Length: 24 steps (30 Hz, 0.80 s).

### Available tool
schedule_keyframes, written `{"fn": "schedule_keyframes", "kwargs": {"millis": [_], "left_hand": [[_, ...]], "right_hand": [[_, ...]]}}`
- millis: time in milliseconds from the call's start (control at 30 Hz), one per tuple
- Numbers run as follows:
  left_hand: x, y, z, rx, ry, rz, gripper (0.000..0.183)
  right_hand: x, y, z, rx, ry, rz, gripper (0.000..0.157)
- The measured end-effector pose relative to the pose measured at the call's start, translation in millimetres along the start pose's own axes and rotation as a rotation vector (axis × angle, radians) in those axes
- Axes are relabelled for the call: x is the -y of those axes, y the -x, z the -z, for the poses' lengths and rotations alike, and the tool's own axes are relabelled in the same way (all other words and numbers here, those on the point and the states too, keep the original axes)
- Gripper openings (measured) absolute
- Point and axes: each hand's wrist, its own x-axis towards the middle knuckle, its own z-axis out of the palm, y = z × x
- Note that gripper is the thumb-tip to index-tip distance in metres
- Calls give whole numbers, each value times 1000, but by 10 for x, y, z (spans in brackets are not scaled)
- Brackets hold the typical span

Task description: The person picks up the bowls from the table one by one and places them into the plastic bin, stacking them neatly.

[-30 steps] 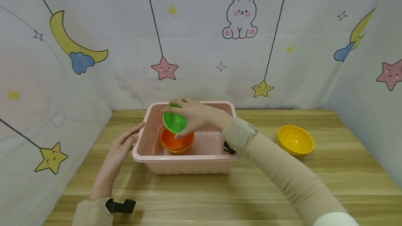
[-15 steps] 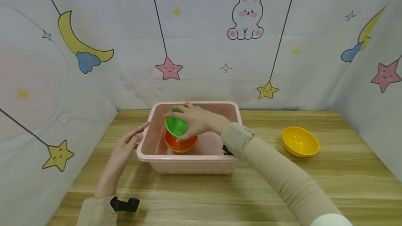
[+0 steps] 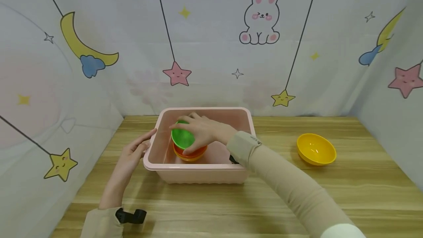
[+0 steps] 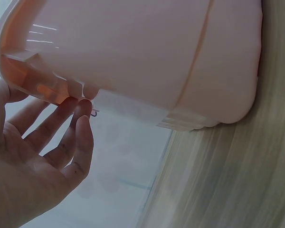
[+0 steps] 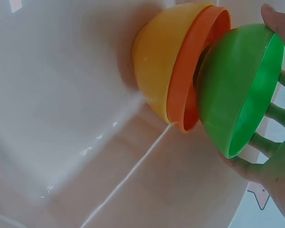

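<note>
My right hand (image 3: 203, 130) holds a green bowl (image 3: 181, 137) by its rim, fingers spread around the edge. In the right wrist view the green bowl (image 5: 228, 85) tilts, its underside right at the mouth of an orange bowl (image 5: 179, 85). That orange bowl is nested in a yellow bowl (image 5: 154, 61), which sits on the floor of a pink plastic tub (image 3: 201, 166). At the tub's left end, my left hand (image 3: 132, 151) grips the rim; in the left wrist view its fingers (image 4: 83, 137) curl up under the tub's lip.
Another yellow bowl (image 3: 316, 150) stands upright on the wooden table (image 3: 205, 208), right of the tub. Behind the table and along both sides hangs a white printed cloth (image 3: 211, 47). A black wrist strap (image 3: 130, 216) sits at the left sleeve.
My right hand has lowered the green bowl slightly, closer over the orange bowl. The left hand keeps its grip on the tub's rim. The head view has shifted a little.
</note>
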Motion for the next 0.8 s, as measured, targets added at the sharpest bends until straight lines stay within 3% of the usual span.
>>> {"fn": "schedule_keyframes", "kwargs": {"millis": [300,800], "left_hand": [[-17,10,-3,-2,8,0,45],[43,101,125,37,5,-18,46]], "right_hand": [[10,-62,-64,57,23,-5,82],[200,-128,-174,123,37,-55,87]]}}
